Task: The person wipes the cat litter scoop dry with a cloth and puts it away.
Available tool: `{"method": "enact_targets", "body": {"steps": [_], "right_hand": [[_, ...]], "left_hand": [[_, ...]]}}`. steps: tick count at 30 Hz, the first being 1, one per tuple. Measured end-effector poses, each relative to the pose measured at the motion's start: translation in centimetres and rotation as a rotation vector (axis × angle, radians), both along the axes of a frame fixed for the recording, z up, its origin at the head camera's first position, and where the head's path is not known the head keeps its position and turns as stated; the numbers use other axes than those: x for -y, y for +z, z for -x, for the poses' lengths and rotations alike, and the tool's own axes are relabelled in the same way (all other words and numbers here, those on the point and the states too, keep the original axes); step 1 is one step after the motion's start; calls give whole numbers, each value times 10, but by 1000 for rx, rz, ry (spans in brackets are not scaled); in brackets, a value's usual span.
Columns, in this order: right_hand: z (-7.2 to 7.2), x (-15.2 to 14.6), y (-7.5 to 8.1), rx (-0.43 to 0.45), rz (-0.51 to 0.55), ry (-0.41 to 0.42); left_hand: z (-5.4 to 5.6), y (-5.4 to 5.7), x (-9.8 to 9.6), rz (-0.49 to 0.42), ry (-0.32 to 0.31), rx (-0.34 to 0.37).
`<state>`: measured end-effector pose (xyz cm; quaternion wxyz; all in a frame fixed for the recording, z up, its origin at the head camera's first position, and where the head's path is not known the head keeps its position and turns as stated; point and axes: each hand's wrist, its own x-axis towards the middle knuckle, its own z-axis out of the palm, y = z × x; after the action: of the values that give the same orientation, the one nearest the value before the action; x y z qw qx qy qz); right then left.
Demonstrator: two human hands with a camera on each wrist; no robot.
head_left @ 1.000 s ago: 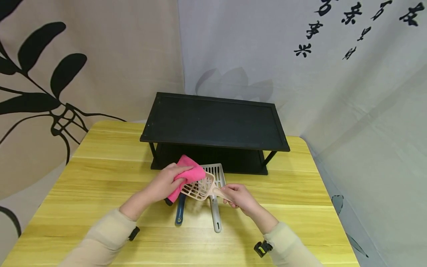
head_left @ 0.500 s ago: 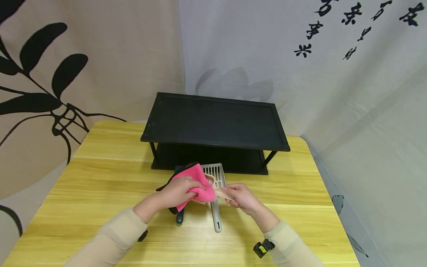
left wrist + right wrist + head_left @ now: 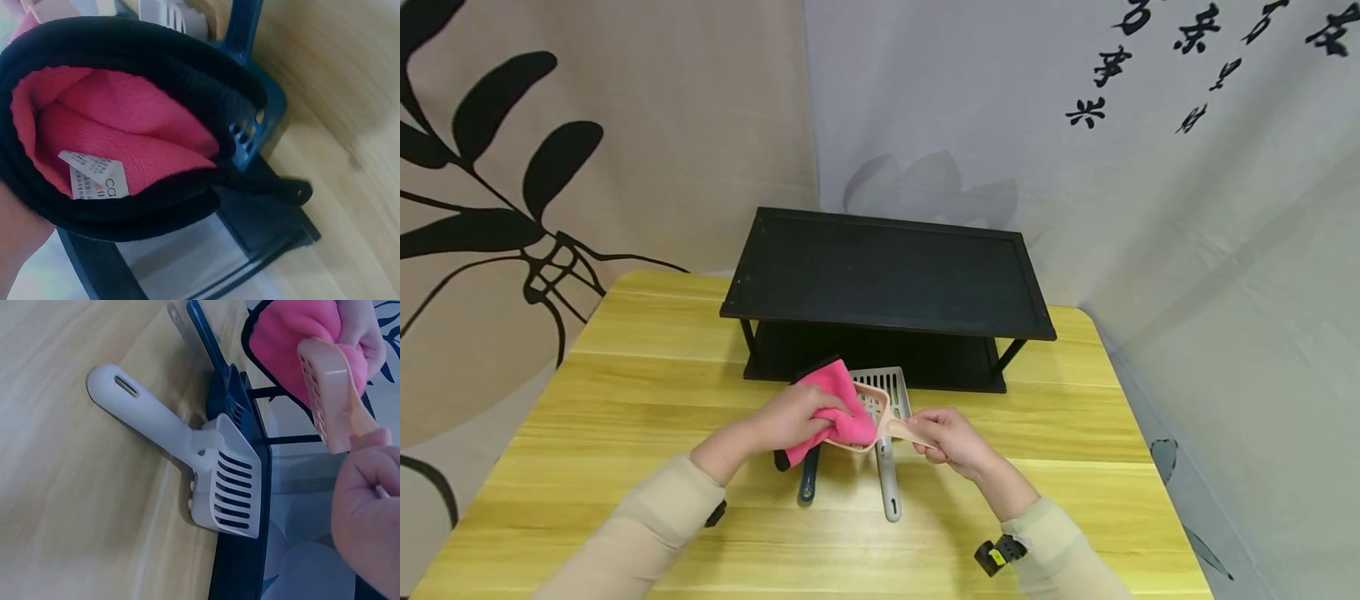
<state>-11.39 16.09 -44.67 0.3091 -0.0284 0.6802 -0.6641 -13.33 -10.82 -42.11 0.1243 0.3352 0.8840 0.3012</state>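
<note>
A beige slotted litter scoop (image 3: 874, 404) is held above the table by its handle, which my right hand (image 3: 955, 442) grips. My left hand (image 3: 792, 421) holds a bunched pink cloth (image 3: 842, 408) with black edging against the scoop's basket, covering much of it. In the left wrist view the cloth (image 3: 125, 131) bulges open, with a white label inside. Beneath lie a grey litter scoop (image 3: 231, 487) and a dark blue litter scoop (image 3: 231, 394). The blue one's handle (image 3: 808, 479) shows in the head view, while the cloth hides most of its basket.
A black two-tier rack (image 3: 887, 275) stands at the back of the wooden table (image 3: 647, 400). The grey and blue scoops' heads lie at its front edge. Printed curtains (image 3: 925, 100) hang behind the table.
My left hand slid the cloth right across the scoop's basket, then back a little left, uncovering part of the basket. My right hand kept its grip on the handle, shifting slightly.
</note>
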Motion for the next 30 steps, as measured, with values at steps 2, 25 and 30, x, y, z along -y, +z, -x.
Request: {"method": "enact_targets", "body": {"steps": [2,25,30], "right_hand": [[1,-2,1,-19,-23,-1],[1,-11,7,-216,-327,45],[0,6,9,-299,-370,48]], "left_hand": [[1,1,3,19,22,-4],[16,37,13,-71,285,-166],[10,32,-17,-25,80,-124]]}}
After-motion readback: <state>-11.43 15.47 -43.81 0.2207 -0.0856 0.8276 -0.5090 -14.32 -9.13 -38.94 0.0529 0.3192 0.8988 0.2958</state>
